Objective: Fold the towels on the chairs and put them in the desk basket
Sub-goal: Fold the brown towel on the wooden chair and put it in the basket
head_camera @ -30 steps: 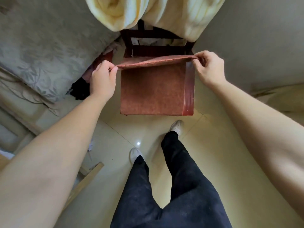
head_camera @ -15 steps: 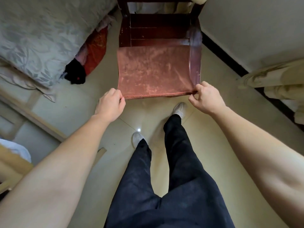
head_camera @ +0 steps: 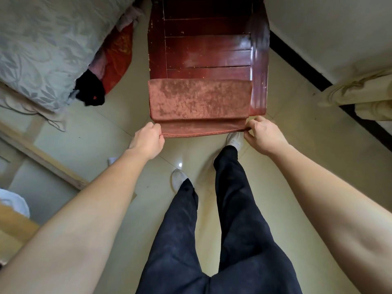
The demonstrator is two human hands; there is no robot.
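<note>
A rust-red towel (head_camera: 199, 100) lies folded across the front part of a dark red wooden chair seat (head_camera: 207, 49), its near edge hanging over the seat's front. My left hand (head_camera: 148, 139) pinches the towel's near left corner. My right hand (head_camera: 263, 132) pinches the near right corner. Both hands hold the stitched hem taut between them, just in front of the chair. The desk basket is out of view.
A bed with a grey leaf-patterned cover (head_camera: 42, 43) fills the upper left, with red and black cloth (head_camera: 114, 58) bunched beside it. A wall with dark skirting (head_camera: 301, 58) runs on the right, beside pale bedding (head_camera: 364, 94). My legs stand on the tiled floor (head_camera: 297, 166).
The towel was held up in the air, then laid on the seat. Both hands have drawn the near edge toward me, and the towel now shows a second fold.
</note>
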